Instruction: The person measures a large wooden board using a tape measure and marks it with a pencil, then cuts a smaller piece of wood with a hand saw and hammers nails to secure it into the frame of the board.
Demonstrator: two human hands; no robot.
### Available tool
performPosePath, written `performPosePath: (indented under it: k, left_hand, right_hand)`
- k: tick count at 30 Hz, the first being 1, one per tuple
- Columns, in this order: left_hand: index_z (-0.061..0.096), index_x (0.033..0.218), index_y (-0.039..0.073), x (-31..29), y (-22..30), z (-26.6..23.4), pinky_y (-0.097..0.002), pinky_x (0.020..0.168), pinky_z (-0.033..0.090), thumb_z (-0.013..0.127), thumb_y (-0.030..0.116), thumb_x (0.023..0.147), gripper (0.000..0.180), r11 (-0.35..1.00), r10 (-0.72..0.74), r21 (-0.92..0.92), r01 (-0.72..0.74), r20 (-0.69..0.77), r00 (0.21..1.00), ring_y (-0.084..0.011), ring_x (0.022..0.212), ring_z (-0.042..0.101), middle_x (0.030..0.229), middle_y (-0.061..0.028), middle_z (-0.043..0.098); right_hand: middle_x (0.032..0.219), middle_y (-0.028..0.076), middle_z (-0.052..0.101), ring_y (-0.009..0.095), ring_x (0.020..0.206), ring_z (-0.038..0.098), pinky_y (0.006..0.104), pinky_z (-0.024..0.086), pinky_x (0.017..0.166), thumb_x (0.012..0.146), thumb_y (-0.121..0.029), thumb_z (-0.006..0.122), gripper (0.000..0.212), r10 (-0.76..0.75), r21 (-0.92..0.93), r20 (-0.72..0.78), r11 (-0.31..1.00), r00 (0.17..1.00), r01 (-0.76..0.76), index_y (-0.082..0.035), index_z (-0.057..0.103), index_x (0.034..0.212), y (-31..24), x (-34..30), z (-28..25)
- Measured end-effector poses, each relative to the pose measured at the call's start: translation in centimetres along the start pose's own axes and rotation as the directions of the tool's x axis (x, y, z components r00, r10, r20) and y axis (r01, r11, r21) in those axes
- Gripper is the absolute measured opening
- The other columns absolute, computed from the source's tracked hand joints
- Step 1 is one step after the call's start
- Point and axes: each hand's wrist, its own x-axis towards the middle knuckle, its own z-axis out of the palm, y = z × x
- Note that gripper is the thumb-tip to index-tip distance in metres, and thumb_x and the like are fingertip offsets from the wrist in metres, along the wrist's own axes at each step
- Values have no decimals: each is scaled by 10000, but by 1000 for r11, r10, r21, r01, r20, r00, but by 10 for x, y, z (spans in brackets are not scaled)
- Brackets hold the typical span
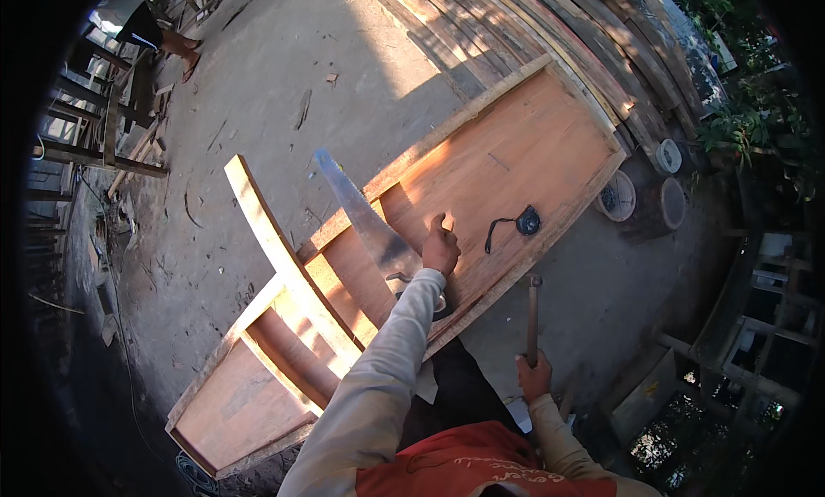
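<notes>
A wooden frame with a reddish plywood panel [516, 145] lies diagonally before me, with crosspieces between its long edges. Above the panel is my left hand [441, 248], its fingers curled; whatever they may hold is hidden. A handsaw [365, 218] lies across the frame left of that hand, its handle partly hidden by my sleeve. Lower right, my right hand [534, 377] grips a hammer [533, 321] by its handle, head upward. On the panel rest a black tape measure [527, 220] with a strap and a thin nail-like piece [498, 161].
A loose plank [275, 231] crosses the frame and juts out leftward. Long boards [593, 42] are stacked at the far right. Buckets [617, 196] stand beyond the frame's right edge. Another person's legs [172, 43] show at the far left, near timber framing [107, 158].
</notes>
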Motion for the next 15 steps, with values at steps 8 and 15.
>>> performPosePath:
  k: [8,15]
  left_hand:
    - [556,1279,6,-220,-45,-126,-326,607,559,486,-25,927,360,841,-282,-404,361,242,928,-194,689,673,861,-67,588]
    - [598,1081,49,-337,-93,-156,-259,682,483,620,-7,832,256,743,-520,-477,470,31,854,-118,759,579,886,-31,622]
  right_hand:
    - [972,120,668,263,900,671,406,521,801,832,-107,726,318,-436,-125,-142,899,889,421,-83,560,1103,-199,252,65]
    - [984,133,695,344,936,680,467,524,822,800,-198,800,415,-403,-460,-267,851,876,252,-181,600,1163,-243,393,108]
